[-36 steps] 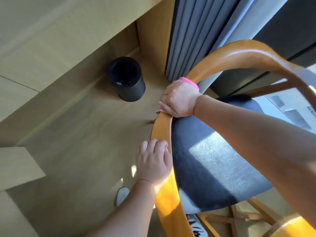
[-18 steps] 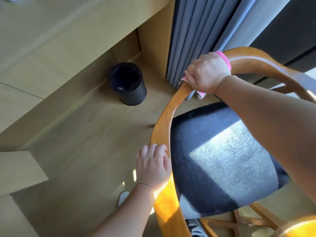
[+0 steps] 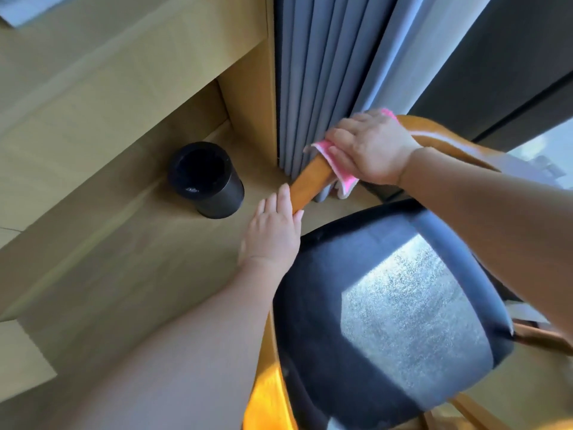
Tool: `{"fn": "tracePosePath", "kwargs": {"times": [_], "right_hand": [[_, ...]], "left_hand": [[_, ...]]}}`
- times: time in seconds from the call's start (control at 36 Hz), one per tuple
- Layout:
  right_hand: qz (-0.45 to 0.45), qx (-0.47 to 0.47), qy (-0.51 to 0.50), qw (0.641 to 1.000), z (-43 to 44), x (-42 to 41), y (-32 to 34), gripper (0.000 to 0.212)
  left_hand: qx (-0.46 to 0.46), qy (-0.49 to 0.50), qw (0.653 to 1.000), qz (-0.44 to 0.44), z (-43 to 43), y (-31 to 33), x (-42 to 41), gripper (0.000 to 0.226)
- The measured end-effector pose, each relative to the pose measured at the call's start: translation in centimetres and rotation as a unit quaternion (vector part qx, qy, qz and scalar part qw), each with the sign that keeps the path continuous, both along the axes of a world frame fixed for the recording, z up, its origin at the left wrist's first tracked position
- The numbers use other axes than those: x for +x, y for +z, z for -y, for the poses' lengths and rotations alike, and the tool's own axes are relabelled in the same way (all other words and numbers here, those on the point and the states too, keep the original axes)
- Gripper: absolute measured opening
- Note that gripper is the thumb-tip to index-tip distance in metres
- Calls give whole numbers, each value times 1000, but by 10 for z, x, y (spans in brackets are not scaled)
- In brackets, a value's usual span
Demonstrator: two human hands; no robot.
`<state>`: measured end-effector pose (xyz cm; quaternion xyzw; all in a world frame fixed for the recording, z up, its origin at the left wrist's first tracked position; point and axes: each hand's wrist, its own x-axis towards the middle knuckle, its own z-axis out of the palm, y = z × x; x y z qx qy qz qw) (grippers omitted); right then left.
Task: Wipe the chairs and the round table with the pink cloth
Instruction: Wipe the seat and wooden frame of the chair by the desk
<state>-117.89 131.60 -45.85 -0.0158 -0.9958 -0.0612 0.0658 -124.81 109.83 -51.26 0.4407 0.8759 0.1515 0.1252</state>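
A wooden chair with a curved orange-brown back rail (image 3: pixel 310 178) and a dark blue padded seat (image 3: pixel 387 305) fills the right half of the head view. My right hand (image 3: pixel 369 147) grips the pink cloth (image 3: pixel 338 169) wrapped round the rail near its top bend. The cloth's loose end hangs below the rail. My left hand (image 3: pixel 273 231) rests on the rail lower down, fingers straight along the wood and thumb on the seat side. The round table is not in view.
A black cylindrical bin (image 3: pixel 204 178) stands on the wooden floor left of the chair, against a light wooden cabinet (image 3: pixel 124 72). Grey-blue curtains (image 3: pixel 325 72) hang right behind the chair back. Chair legs (image 3: pixel 465 411) show at the bottom right.
My right hand with the cloth slid up the rail from near the seat to the top bend. My left hand moved up the rail too. The camera shifted, so the chair sits lower in view.
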Motion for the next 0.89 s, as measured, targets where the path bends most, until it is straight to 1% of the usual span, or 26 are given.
{"fn": "tracePosePath", "kwargs": {"times": [0.06,0.17,0.22,0.33,0.47,0.56,0.61,0.64,0.69,0.78,0.83,0.89], "right_hand": [[-23,3,-28,999,-5,4,-1,49],[-45,-8,-46,998,-6,4,-5,47],[-42,-17,-53,998,-6,4,-5,49],[-47,-45,-116,991,-13,9,-3,60],[-56,-57,-126,989,-14,10,-5,59],[-80,-83,-188,975,-24,19,-6,62],[-69,-95,-210,971,-32,18,-7,63],[-64,-85,-211,972,-38,21,-7,63],[-116,-65,-238,962,-43,38,-12,61],[-118,-63,-246,960,-42,32,-17,56],[-107,-66,-248,961,-43,31,-15,54],[-106,-67,-235,964,-39,30,-18,52]], "left_hand": [[-4,-1,1000,1,1,1,1,55],[-11,1,1000,-1,-1,2,1,55],[-16,6,1000,-3,0,2,2,55],[-25,6,1000,-5,1,2,2,54],[-21,12,1000,-7,2,1,1,54],[-12,18,1000,-2,2,2,5,54],[-6,15,1000,-1,1,4,1,55],[-8,15,1000,1,-2,4,4,55],[-5,-21,999,-37,-8,4,3,57],[-6,-19,1000,-23,-10,3,-1,61],[-5,-26,999,-38,-7,3,3,63],[16,-37,998,-57,-5,9,4,65]]}}
